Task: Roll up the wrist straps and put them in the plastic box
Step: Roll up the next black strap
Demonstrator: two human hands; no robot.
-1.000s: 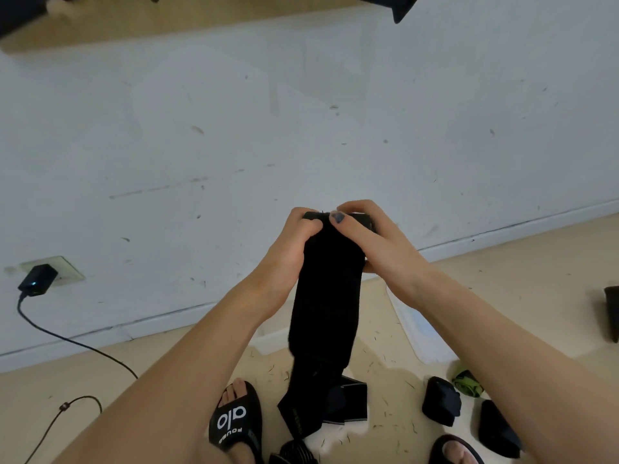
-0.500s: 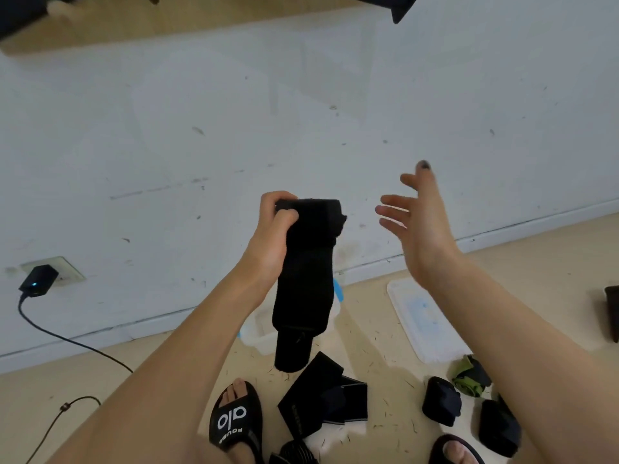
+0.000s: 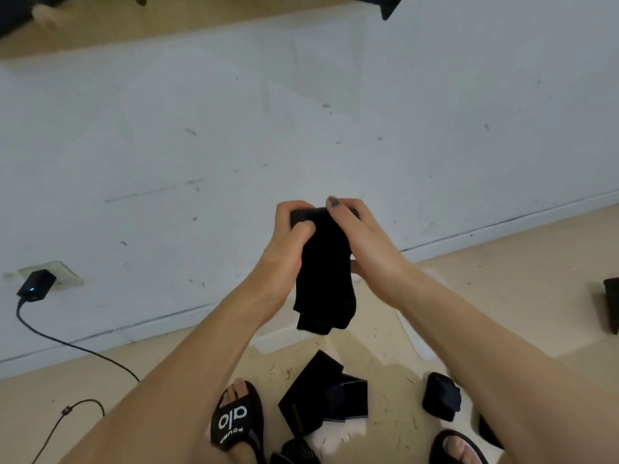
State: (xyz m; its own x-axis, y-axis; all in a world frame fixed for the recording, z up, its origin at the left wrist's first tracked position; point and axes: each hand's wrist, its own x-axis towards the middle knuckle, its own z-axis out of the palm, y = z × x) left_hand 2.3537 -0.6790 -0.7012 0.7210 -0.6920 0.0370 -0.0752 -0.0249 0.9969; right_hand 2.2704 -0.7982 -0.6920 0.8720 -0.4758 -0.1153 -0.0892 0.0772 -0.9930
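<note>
At 6 o'clock, nearest to the person, loose flat straps lie on the floor beside a rolled strap. Higher, in the centre, the left hand and the right hand both pinch the top of a black wrist strap; its tail hangs free. If one grip loosens, the roll may unwind. The hanging tail can also twist and make the roll uneven. The plastic box is mostly hidden behind the arms, so a drop could miss it.
</note>
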